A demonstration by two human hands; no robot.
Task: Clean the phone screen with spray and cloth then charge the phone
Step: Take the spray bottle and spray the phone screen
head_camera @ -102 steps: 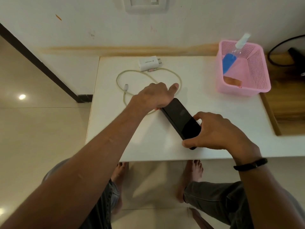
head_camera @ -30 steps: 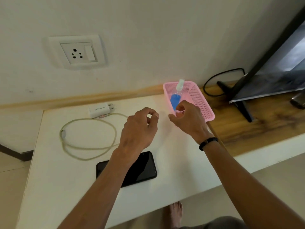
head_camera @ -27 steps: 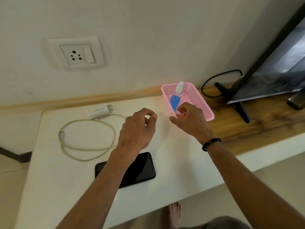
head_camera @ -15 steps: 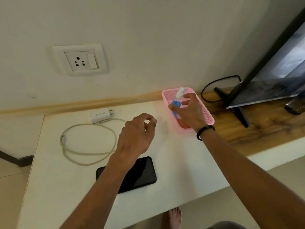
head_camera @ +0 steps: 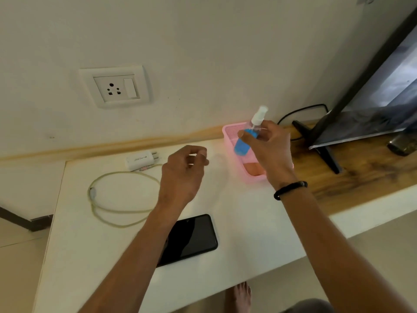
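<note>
a person's right hand (head_camera: pixel 269 150) grips a spray bottle (head_camera: pixel 246 141) with blue liquid and a white nozzle, fingers and thumb curled round its body, holding it tilted above the pink basket (head_camera: pixel 230 132) at the far edge of the white table (head_camera: pixel 248 233). an orange cloth (head_camera: pixel 253 169) lies inside the basket. the left hand (head_camera: pixel 182 175) hovers over the table with fingers loosely curled, holding nothing. the black phone (head_camera: pixel 191 238) lies flat, screen up, near the front edge, partly under the left forearm. a white charger (head_camera: pixel 141 160) with its looped cable (head_camera: pixel 117 199) rests on the table's left side, below a wall socket (head_camera: pixel 115 86).
</note>
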